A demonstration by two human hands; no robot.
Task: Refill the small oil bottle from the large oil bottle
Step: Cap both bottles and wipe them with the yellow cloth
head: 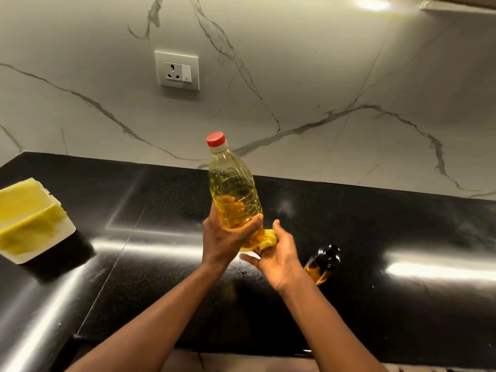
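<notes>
Left hand (pixel 224 238): wrapped round the lower body of the large oil bottle (pixel 233 183), thumb on the right flank, fingers showing through the oil on the far side. The bottle is held off the surface.

Right hand (pixel 279 255): at 4 o'clock of the left, palm turned in, thumb up. It cups a yellow cloth (pixel 269 239) against the bottle's base, fingers curled under it. A bit of white shows below the cloth; what it is I cannot tell.

Large oil bottle: long axis nearly upright, leaning slightly left, base toward 5 o'clock and neck toward 11 o'clock. Red cap (pixel 215 138) on. Clear plastic, yellow oil filling most of the body.

Small oil bottle (pixel 320 267): on the black surface (pixel 161 237) at 3 o'clock of the right wrist, just beside it and partly hidden by it. Dark top (pixel 329 253) toward 1 o'clock, amber oil in the lower part. Neither hand touches it.

White tub (pixel 53 241): on the surface at 9 o'clock, well apart, with yellow cloths (pixel 26 210) draped over it.

Wall socket (pixel 177 70): at 11 o'clock, on the veined marble wall (pixel 322 76) behind the surface.
</notes>
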